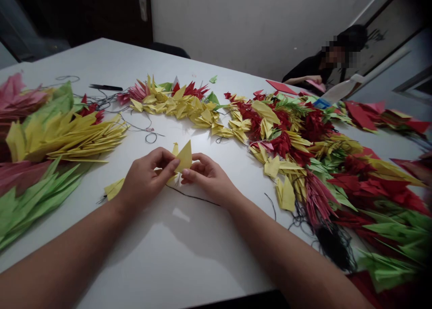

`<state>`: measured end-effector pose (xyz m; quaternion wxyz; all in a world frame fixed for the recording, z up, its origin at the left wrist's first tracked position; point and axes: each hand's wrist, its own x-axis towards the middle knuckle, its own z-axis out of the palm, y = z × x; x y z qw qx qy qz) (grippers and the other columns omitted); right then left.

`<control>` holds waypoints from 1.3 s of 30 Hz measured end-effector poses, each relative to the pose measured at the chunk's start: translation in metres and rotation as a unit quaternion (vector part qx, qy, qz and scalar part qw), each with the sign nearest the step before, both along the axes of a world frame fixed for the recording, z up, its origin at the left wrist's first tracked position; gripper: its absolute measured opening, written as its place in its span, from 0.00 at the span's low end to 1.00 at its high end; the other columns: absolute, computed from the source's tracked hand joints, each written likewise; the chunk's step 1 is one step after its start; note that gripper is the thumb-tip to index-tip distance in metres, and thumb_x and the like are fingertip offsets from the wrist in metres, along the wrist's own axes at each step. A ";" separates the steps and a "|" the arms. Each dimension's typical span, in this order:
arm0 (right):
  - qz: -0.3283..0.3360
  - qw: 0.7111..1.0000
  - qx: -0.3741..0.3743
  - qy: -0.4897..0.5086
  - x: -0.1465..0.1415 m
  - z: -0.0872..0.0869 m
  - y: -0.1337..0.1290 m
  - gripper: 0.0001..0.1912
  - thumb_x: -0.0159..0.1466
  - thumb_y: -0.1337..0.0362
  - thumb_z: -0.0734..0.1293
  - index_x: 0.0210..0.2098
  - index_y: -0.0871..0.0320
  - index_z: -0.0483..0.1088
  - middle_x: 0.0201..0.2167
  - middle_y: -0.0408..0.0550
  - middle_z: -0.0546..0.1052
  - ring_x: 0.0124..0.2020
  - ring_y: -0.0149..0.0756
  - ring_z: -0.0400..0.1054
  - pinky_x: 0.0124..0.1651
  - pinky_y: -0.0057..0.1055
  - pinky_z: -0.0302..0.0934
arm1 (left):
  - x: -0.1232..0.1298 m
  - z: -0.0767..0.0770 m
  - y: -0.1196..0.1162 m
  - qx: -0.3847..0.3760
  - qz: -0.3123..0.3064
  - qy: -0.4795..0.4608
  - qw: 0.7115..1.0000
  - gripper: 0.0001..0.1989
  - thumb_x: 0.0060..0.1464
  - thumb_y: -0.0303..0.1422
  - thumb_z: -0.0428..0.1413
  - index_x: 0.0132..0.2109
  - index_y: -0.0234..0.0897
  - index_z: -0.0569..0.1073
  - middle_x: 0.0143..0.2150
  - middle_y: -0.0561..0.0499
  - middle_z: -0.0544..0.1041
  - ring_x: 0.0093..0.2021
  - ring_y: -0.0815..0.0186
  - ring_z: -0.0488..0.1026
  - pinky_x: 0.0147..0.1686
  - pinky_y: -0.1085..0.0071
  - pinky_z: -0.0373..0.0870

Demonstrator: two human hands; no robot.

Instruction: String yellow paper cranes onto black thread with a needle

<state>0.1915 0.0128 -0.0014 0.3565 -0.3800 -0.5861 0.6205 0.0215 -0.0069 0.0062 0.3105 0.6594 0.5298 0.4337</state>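
Note:
Both my hands are raised a little over the white table, close together. My left hand pinches a yellow folded paper crane between thumb and fingers, and my right hand holds its other side with the fingertips. A thin black thread runs from under the crane across the table, below my right hand. A loose yellow paper piece lies just left of my left wrist.
Long bunches of red, yellow and green paper cranes lie at the left, and more curve across the back and right of the white table. Black scissors and tangled thread lie at the back. A seated person works beyond the far corner.

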 end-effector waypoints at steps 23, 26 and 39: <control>-0.289 0.934 0.116 0.176 0.082 0.068 0.027 0.09 0.50 0.65 0.72 0.27 0.54 0.68 0.25 0.37 0.73 0.19 0.21 0.63 0.24 0.21 0.62 | -0.035 -0.010 0.024 0.197 0.011 0.360 0.912 0.14 0.59 0.35 0.45 0.44 0.37 0.73 0.48 0.42 0.74 0.51 0.53 0.69 0.53 0.54 0.64; -0.298 0.931 0.064 0.199 0.085 0.042 0.026 0.14 0.44 0.63 0.75 0.26 0.55 0.67 0.20 0.34 0.71 0.18 0.20 0.62 0.21 0.19 0.59 | -0.042 -0.004 0.026 0.235 0.049 0.388 0.890 0.13 0.60 0.34 0.46 0.46 0.36 0.72 0.51 0.40 0.72 0.54 0.52 0.67 0.56 0.53 0.62; -0.354 0.902 -0.014 0.249 0.093 0.017 0.031 0.20 0.37 0.64 0.76 0.23 0.58 0.63 0.19 0.33 0.71 0.16 0.19 0.61 0.21 0.19 0.59 | 0.156 -0.002 -0.031 0.079 -0.193 0.417 0.884 0.24 0.53 0.47 0.57 0.44 0.27 0.73 0.44 0.39 0.75 0.46 0.52 0.70 0.45 0.58 0.69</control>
